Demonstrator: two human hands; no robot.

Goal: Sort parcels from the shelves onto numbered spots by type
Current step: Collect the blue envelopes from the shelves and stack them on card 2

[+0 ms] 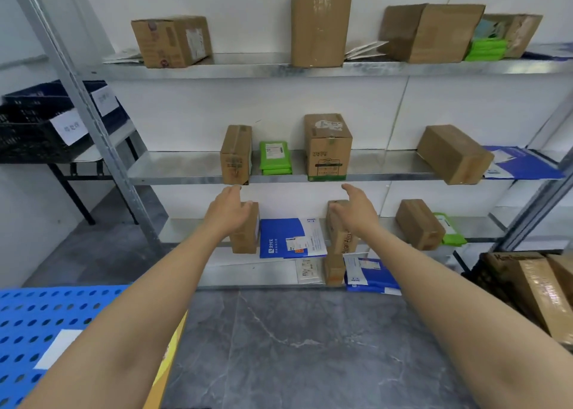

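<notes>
Both my arms reach toward the metal shelving (387,168). My left hand (228,210) hangs open just under the middle shelf's front edge, below a narrow upright cardboard box (235,154). My right hand (356,208) is also open and empty, below a taller cardboard box (328,148) with a green base strip. Between those two boxes lies a stack of green mailer bags (275,158). On the shelf below sit a small brown box (246,231), a blue-and-white envelope (291,238) and another brown box (341,238), partly hidden by my hands.
The top shelf holds several cardboard boxes (321,25) and green bags (486,50). A tilted box (454,154) and a blue envelope (524,163) lie at middle right. Black crates (34,123) stand on a table at left, a blue perforated pallet (40,315) at lower left, and stacked boxes (545,290) at right.
</notes>
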